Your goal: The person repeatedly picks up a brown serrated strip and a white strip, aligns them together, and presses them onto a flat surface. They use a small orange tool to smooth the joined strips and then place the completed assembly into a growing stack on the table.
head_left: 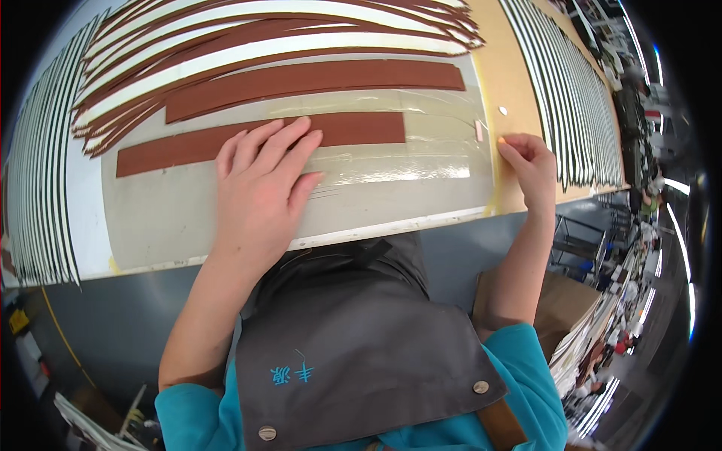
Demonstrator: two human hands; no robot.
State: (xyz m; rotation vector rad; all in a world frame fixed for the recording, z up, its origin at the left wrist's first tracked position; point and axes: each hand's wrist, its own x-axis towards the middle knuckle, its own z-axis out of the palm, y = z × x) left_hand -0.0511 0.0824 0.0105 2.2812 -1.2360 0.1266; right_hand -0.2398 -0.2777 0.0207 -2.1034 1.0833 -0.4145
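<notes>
Across the near brown leather-like strip (365,129) lies my left hand (259,184), fingers spread and pressing flat near the strip's middle. This strip rests on a grey board (180,218) partly covered by clear film or tape (398,167). My right hand (532,161) is at the board's right side, over the tan table surface, with its fingers curled and thumb and forefinger together. Whatever those fingertips may hold is too small to make out. A second, wider brown strip (323,81) lies parallel, just beyond the first.
Many narrow brown strips (218,37) are spread on white backing at the far side. Rows of dark-edged strips stand at the left (49,158) and right (564,98). A pink scrap (479,131) and a white scrap (503,110) lie near my right hand.
</notes>
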